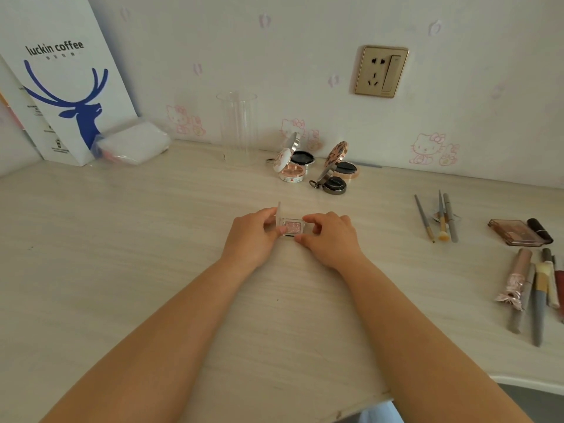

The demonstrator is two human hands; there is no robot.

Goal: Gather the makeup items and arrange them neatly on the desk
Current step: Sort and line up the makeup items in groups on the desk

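Pinching a small clear eyeshadow case [292, 225] from both sides, the left hand [251, 236] and the right hand [331, 238] meet at the middle of the pale wood-grain desk [122, 254]. The case rests on the desk with its clear lid tilted up on the left side, and a pink glittery pan shows inside it. The left thumb and fingers close on the lid side; the right thumb and forefinger close on the case's right edge.

Behind the hands, near the wall, stand three open round compacts: a white floral compact [290, 166] with a pinkish pan in its base, a rose-gold compact [341, 161] with a dark puff inside, and a dark compact [331, 183] in front of it, also holding a dark puff. A tall clear cylinder [238, 128] stands upright to their left; nothing can be seen inside it.

At far left a white paper bag [61, 83] with a blue deer print leans against the wall, a plastic-wrapped white packet [134, 143] lying just beside it.

To the right, well apart from the hands, lie three thin brushes [442, 218], a brown eyeshadow palette [515, 233] with a dark tube touching its right end, and a loose cluster of brushes and pencils [534, 291] near the desk's edge. A gold wall socket [381, 71] sits above.
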